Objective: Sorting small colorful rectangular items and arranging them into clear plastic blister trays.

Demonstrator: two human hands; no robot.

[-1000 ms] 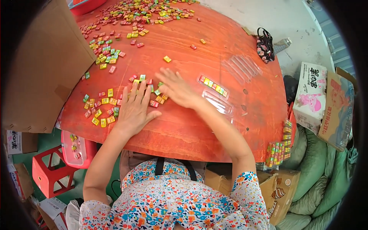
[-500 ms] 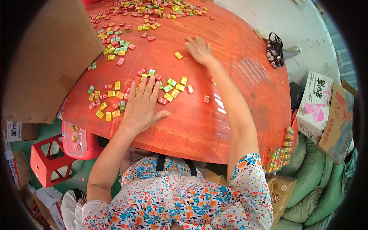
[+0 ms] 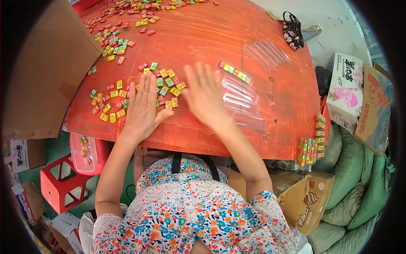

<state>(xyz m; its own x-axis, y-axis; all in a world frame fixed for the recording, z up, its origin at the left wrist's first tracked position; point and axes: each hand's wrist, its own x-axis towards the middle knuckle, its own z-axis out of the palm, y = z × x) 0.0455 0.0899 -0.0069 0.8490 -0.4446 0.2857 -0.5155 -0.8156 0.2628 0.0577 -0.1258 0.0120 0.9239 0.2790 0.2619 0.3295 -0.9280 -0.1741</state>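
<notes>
Desk [image 3: 190,40] dominates, red and worn, its near edge curving past the person's floral shirt [image 3: 186,211]. Up on the left looms a tall brown box [image 3: 46,76]; down on the right, green sacks [image 3: 353,161] sprawl, with 2 cartons [image 3: 346,91], white and brown, above them in view. Lower left, a red stool [image 3: 63,186], and just beside it a pinkish-red tub [image 3: 87,171].

And now the hands! Left grip [image 3: 142,108] lies flat, palm down, fingers straight, thumb out to the side, nothing seen clasped in it. Right grip [image 3: 207,97] is a blur, fingers stretched out and unfolded, no hold on anything visible; whether its fingertips touch the desk, I cannot tell.

Far right, a black flowered bag [image 3: 292,34] at the edge, a ribbed clear tray [image 3: 267,53] near it, smooth clear trays [image 3: 241,93] right of the right grip.

Smallest of all, little packets [image 3: 163,90], red, yellow and green: bunched between the 2 grips, scattered left of the left grip, heaped at the far end, 1 tidy row just above the smooth trays, and a block at the right corner.
</notes>
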